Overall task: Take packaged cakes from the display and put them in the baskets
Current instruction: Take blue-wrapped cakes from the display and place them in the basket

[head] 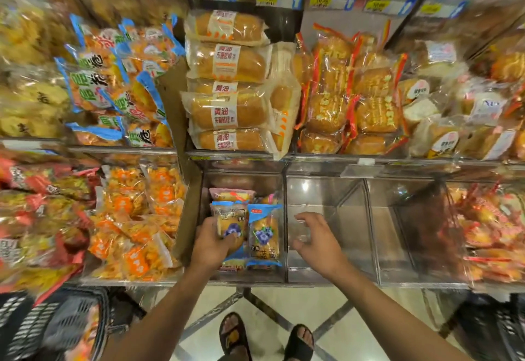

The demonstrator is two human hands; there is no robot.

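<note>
Blue-wrapped blueberry cakes lie in a clear bin [279, 247] of the lower display row. My left hand [211, 242] grips one blueberry cake packet [227, 223] at the bin's left side. A second blueberry cake packet [264, 235] lies beside it, untouched. My right hand [316, 240] hovers over the neighbouring bare clear bin [326, 198], fingers spread and loosely curled, holding nothing. A dark mesh basket [34, 326] sits on the floor at lower left with a packet inside. Another dark basket [494, 329] stands at lower right.
Orange-labelled snack packets [136, 218] fill the bin to the left. Red-wrapped packets [488, 227] fill the bin at far right. The upper shelf holds butter bread loaves [227, 110] and red-edged cakes [349, 105]. My sandalled feet [264, 338] stand on a pale tiled floor.
</note>
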